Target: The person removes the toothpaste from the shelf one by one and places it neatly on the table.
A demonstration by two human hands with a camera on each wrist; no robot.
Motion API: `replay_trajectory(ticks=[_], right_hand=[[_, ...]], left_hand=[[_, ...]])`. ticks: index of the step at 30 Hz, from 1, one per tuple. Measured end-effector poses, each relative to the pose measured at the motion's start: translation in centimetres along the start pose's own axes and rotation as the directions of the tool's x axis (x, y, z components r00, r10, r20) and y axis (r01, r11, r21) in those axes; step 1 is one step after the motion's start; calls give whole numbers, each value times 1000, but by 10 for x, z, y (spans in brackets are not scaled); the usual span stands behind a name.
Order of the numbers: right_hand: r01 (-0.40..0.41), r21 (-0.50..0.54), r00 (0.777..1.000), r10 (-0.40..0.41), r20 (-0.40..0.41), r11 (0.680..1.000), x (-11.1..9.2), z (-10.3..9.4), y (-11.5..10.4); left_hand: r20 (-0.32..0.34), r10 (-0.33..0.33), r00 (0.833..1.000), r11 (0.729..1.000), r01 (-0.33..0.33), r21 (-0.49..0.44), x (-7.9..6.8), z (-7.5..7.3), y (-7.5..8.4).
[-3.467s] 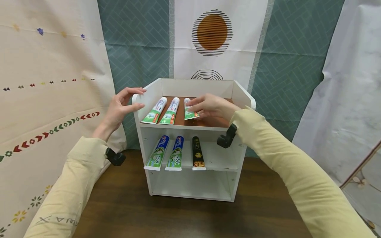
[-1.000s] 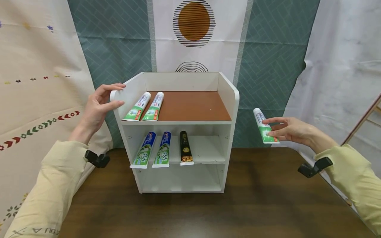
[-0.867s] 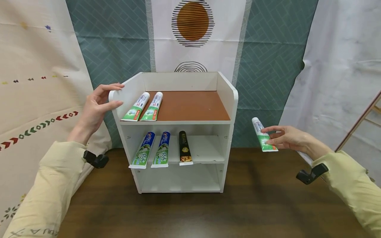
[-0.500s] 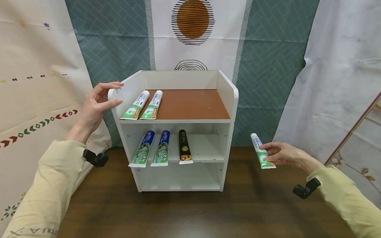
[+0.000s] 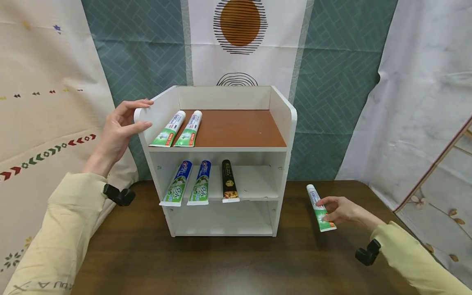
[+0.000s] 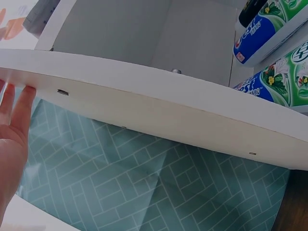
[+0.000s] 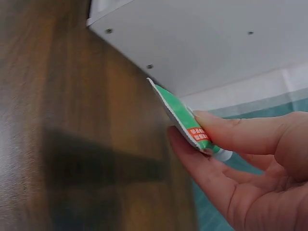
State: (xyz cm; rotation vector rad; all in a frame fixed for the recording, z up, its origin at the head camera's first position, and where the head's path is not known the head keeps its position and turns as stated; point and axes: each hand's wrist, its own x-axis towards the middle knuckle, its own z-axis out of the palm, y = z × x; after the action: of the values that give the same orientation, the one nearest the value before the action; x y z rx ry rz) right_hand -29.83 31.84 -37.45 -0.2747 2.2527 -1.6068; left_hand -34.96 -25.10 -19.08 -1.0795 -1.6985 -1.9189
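Here, the green-white tube (image 7: 182, 114) lies pinched between right fingers (image 7: 207, 175), left fingers (image 6: 22, 109) gripping the shelf (image 5: 217, 149).

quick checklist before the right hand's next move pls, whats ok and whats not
1. Right hand has a grip on the white-and-green tube: ok, held between thumb and fingers.
2. Held tube is over the table, to the right of the shelf unit: ok.
3. Held tube touches the table: cannot tell; the views don't settle contact.
4. Left hand is on the shelf unit: ok, at its left side panel.
5. Blue-and-green tubes lie fully within the middle shelf: not ok, their flat ends jut past its front edge.
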Motion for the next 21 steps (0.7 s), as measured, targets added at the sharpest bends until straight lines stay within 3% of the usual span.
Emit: replay_trajectory(ticks=[8,21], right_hand=[[25,3,999,-25,29,1000,6,6,19],[11,-47,1000,-11,-6,999,12,17,40]], left_hand=[[-16,-3,1000,1000,3,-20,0,0,-1],[-18,-6,1000,1000,6,-26,0,2,0]])
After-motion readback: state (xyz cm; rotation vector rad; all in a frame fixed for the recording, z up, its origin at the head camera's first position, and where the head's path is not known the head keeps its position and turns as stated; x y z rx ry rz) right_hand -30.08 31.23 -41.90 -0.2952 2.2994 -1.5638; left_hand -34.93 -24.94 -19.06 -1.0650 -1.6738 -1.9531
